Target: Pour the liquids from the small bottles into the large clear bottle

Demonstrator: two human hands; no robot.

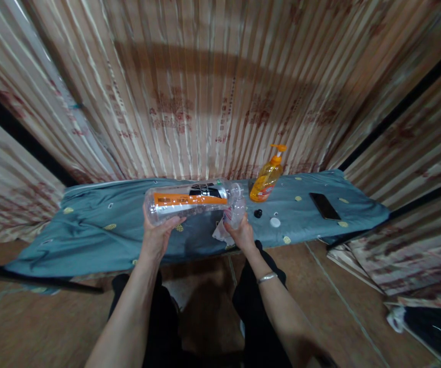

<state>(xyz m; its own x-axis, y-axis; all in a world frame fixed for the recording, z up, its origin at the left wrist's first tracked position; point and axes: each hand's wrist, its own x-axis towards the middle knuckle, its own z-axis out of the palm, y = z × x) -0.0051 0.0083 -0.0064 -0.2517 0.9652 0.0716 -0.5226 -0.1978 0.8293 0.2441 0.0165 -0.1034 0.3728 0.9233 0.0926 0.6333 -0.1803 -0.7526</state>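
Observation:
A large clear plastic bottle (189, 200) with an orange, silver and black label is held nearly level, its neck end toward the right. Around its base end my left hand (158, 236) is closed. My right hand (241, 232) is closed on a smaller clear plastic container (238, 210) at the neck end; its exact kind is hard to make out. The two clear pieces overlap there, and I cannot tell whether they touch. Below the right hand shows a whitish, pink-marked piece of plastic (221, 232), partly covered by the fingers.
An orange pump bottle (265, 181) stands upright on the blue-green cloth (101, 235). In front of it lie a black cap (258, 213) and a white cap (275, 222). Farther right is a dark phone (324, 206). Patterned curtains (205, 92) and black poles (404, 107) surround the surface.

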